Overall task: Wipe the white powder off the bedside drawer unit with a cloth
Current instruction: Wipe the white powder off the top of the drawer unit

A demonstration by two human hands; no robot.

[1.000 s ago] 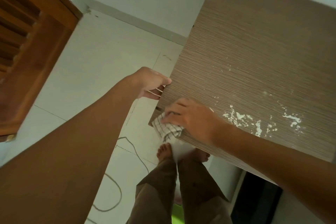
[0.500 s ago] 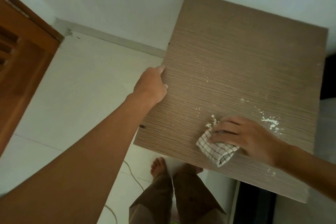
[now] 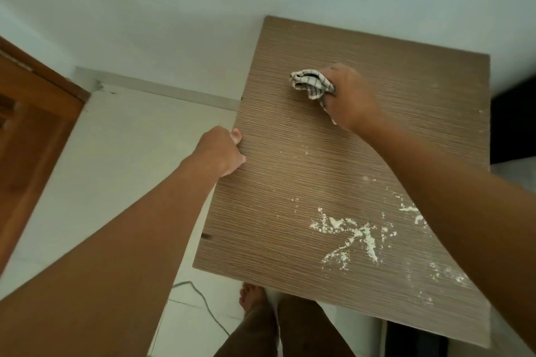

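The bedside drawer unit's brown wood-grain top fills the middle and right of the head view. White powder lies smeared over its near right part, partly hidden by my right forearm. My right hand is closed around a bunched white checked cloth and presses it on the far part of the top, well beyond the powder. My left hand grips the top's left edge, fingers curled over it.
A pale tiled floor lies to the left, with a thin cable on it near my bare foot. A wooden door stands at far left. The white wall runs behind the unit. A dark gap borders the right side.
My right hand has carried the cloth from the near edge across the powder to the far part of the top. My left hand has slid farther along the left edge.
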